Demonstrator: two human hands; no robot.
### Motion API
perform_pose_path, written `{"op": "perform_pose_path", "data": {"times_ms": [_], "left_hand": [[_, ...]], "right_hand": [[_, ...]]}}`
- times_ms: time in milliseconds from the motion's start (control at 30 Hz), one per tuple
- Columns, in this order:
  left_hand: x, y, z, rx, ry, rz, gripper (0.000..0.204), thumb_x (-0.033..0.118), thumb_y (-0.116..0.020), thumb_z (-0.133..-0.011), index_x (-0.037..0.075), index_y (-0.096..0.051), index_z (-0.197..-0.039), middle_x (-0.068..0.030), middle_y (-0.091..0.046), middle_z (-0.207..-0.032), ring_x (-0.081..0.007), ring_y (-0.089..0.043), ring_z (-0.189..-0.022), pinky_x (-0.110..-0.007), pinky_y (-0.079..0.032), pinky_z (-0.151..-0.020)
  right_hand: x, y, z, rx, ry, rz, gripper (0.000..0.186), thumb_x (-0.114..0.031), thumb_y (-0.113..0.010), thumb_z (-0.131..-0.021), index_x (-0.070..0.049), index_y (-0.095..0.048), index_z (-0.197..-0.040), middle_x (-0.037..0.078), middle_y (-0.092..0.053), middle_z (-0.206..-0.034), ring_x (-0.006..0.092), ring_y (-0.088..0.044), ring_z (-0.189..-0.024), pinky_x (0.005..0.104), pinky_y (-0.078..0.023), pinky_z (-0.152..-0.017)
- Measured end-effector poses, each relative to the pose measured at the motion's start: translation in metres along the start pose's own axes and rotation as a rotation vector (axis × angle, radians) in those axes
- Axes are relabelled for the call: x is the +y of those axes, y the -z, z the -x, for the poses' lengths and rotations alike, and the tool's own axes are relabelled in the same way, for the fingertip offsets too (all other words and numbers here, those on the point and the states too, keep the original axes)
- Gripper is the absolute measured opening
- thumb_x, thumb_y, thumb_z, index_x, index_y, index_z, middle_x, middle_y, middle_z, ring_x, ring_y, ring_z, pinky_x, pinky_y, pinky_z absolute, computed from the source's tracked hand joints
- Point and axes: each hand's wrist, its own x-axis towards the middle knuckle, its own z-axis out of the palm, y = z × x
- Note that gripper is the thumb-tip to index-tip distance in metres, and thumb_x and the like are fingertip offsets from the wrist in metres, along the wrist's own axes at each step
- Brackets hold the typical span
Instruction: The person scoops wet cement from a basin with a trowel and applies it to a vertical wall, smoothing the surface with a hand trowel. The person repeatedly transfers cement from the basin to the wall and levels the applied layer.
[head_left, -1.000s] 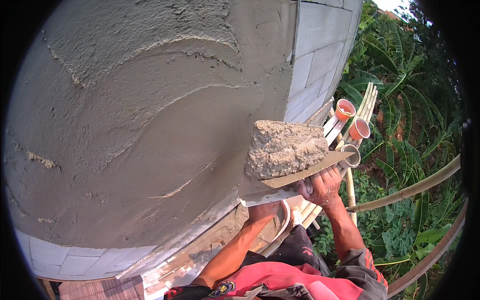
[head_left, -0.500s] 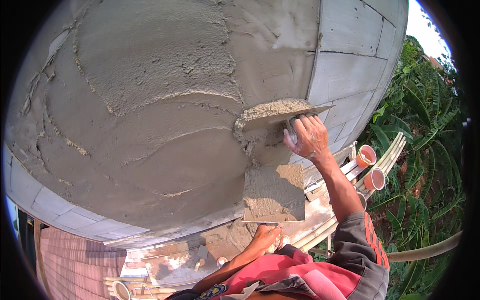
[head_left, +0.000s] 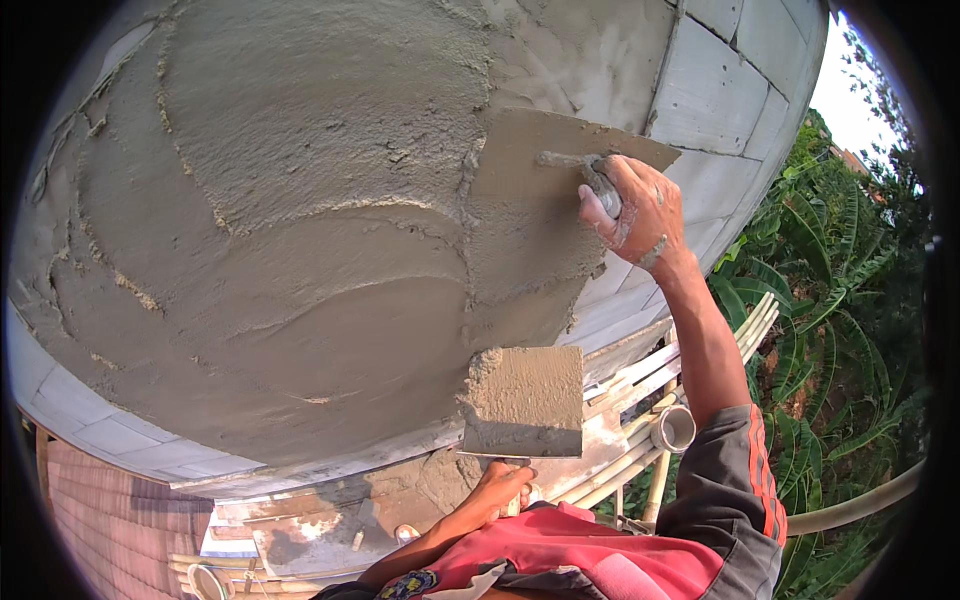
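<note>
My right hand (head_left: pixel 638 210), smeared with mortar, grips the handle of a flat steel trowel (head_left: pixel 515 160), whose blade lies against the upper right part of the grey plaster (head_left: pixel 290 260) on the wall. Below it, my left hand (head_left: pixel 500 487) is closed on the handle of a square hawk (head_left: pixel 522 395), which is coated with mortar and has a rough lump along its left edge. Fresh mortar on the wall runs down from beneath the trowel beside bare light blocks (head_left: pixel 710 85).
I stand on a narrow scaffold of bamboo poles (head_left: pixel 615 470) and boards (head_left: pixel 320 540) along the wall. A small bucket (head_left: pixel 672 430) sits at the right, another container (head_left: pixel 210 580) at lower left. A tiled roof (head_left: pixel 115 490) lies below left, dense plants (head_left: pixel 820 320) to the right.
My right hand has swept the trowel upward along the wall, and the heap it carried is now spread as a band. My left hand's hawk has separated from the trowel and sits low.
</note>
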Motion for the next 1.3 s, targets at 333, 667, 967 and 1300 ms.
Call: {"op": "perform_pose_path", "data": {"times_ms": [333, 667, 967, 1300], "left_hand": [[-0.001, -0.004, 0.003, -0.036, 0.018, 0.154, 0.015, 0.010, -0.065, -0.097, 0.001, -0.062, -0.085, -0.0044, -0.058, -0.068, -0.0151, -0.058, -0.057, -0.030, -0.046, -0.050], [-0.022, 0.012, -0.018, 0.035, -0.016, 0.010, 0.005, 0.005, -0.064, -0.092, 0.002, -0.065, -0.096, -0.0029, -0.058, -0.071, -0.0126, -0.054, -0.056, -0.030, -0.043, -0.048], [-0.112, 0.101, -0.035, 0.065, -0.134, -0.166, 0.017, 0.002, -0.065, -0.092, -0.001, -0.066, -0.109, -0.0042, -0.062, -0.075, -0.0113, -0.054, -0.057, -0.030, -0.044, -0.049], [-0.142, 0.124, 0.002, 0.148, -0.050, 0.051, 0.023, 0.001, -0.063, -0.091, 0.000, -0.066, -0.114, -0.0055, -0.061, -0.075, -0.0139, -0.052, -0.055, -0.034, -0.042, -0.050]], "right_hand": [[0.088, 0.044, -0.041, -0.182, -0.219, -0.269, 0.043, -0.038, -0.071, -0.093, 0.003, -0.071, -0.106, 0.019, -0.064, -0.068, 0.0328, -0.057, -0.062, 0.0428, -0.051, -0.073], [0.189, 0.003, 0.063, 0.210, -0.859, -0.945, 0.027, -0.031, -0.070, -0.099, -0.004, -0.067, -0.098, 0.002, -0.059, -0.076, 0.0115, -0.054, -0.063, 0.0284, -0.045, -0.057], [-0.071, -0.139, 0.202, 0.392, -1.334, -2.167, 0.024, -0.034, -0.064, -0.100, -0.010, -0.058, -0.100, 0.006, -0.059, -0.081, 0.0211, -0.060, -0.077, 0.0412, -0.053, -0.073], [-0.206, -0.119, 0.098, -0.031, -0.953, -1.478, 0.025, -0.028, -0.071, -0.097, -0.005, -0.062, -0.101, 0.008, -0.065, -0.076, 0.0196, -0.062, -0.066, 0.0363, -0.051, -0.059]]}}
